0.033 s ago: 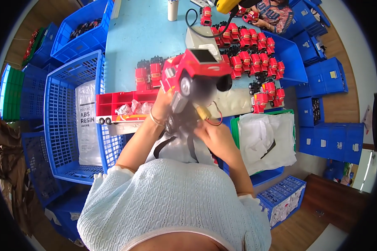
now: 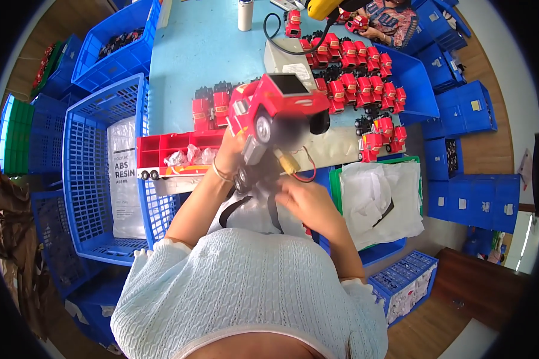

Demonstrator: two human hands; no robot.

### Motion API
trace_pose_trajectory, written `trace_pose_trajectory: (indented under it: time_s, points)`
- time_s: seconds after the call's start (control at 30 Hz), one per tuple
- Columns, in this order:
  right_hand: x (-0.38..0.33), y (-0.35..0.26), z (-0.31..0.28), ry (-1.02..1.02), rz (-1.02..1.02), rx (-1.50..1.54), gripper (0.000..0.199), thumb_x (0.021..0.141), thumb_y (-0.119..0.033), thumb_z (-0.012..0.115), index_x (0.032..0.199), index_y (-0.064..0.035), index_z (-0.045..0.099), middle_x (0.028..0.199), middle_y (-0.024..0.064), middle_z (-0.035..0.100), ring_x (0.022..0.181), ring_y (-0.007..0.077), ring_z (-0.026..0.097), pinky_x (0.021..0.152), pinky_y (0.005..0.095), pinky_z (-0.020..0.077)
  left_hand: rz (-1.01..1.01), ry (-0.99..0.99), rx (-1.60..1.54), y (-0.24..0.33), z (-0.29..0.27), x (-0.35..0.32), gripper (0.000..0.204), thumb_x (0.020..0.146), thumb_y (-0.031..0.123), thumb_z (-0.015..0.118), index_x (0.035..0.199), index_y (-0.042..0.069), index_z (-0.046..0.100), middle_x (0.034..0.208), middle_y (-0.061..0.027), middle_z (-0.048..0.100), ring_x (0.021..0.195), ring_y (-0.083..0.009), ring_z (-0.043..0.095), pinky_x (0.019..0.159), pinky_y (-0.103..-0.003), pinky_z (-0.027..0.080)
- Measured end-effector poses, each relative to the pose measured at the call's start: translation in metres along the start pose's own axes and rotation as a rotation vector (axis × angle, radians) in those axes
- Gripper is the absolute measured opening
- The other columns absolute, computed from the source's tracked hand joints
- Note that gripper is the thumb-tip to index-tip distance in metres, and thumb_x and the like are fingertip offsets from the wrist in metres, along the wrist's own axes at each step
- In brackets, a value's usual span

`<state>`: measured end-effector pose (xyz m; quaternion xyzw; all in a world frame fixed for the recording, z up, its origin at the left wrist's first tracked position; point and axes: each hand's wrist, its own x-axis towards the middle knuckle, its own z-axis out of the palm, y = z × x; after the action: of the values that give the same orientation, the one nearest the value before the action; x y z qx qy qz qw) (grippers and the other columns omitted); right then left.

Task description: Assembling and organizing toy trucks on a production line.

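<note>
A large red toy truck cab [image 2: 269,99], with a dark windscreen and silver wheels, is held up tilted in front of me. My left hand [image 2: 230,152] grips it from the left, partly hidden behind the cab. Below its body hangs a yellow block-shaped part [image 2: 288,162] with a loop of red and black wire [image 2: 311,170]. My right hand [image 2: 310,204] is close under the yellow part, beside the truck's rear end. Its fingertips are blurred against the grey underside, so what they touch is unclear.
Rows of red truck cabs [image 2: 347,90] stand at the back right of the blue table [image 2: 179,72]. A red trailer [image 2: 176,146] holds crumpled clear bags. Blue crates [image 2: 78,179] flank me, and a green-rimmed bin [image 2: 335,197] holds white sheets. A co-worker's hand [image 2: 374,33] holds another cab.
The truck cab has shifted slightly down and to the left with my left hand. My right hand has drawn slightly away from the yellow part.
</note>
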<state>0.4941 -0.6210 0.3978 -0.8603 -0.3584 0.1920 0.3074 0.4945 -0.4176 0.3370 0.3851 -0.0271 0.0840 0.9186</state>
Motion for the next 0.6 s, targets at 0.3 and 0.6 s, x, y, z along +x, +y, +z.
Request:
trace_pose_trajectory:
  time_s: [0.3, 0.6]
  points:
    - [0.055, -0.023, -0.038, 0.102, -0.733, -0.708, 0.02, 0.068, -0.016, 0.058, 0.085, -0.0054, 0.06, 0.089, 0.0034, 0.055, 0.094, 0.0171, 0.052, 0.079, 0.0339, 0.0411, -0.382, 0.032, -0.119, -0.021, 0.001, 0.036, 0.057, 0.085, 0.042, 0.055, 0.127, 0.007, 0.039, 0.111, -0.0094, 0.055, 0.097, -0.0188, 0.057, 0.084, -0.032, 0.047]
    - [0.104, 0.063, 0.005, -0.174, -0.802, -0.899, 0.008, 0.069, -0.016, 0.056, 0.068, -0.011, 0.062, 0.08, 0.0007, 0.053, 0.095, 0.0162, 0.048, 0.091, 0.0339, 0.0332, -0.592, -0.015, -0.051, -0.08, -0.025, 0.052, 0.044, 0.096, 0.036, 0.03, 0.134, 0.014, 0.031, 0.119, -0.0119, 0.05, 0.106, -0.022, 0.052, 0.091, -0.035, 0.043]
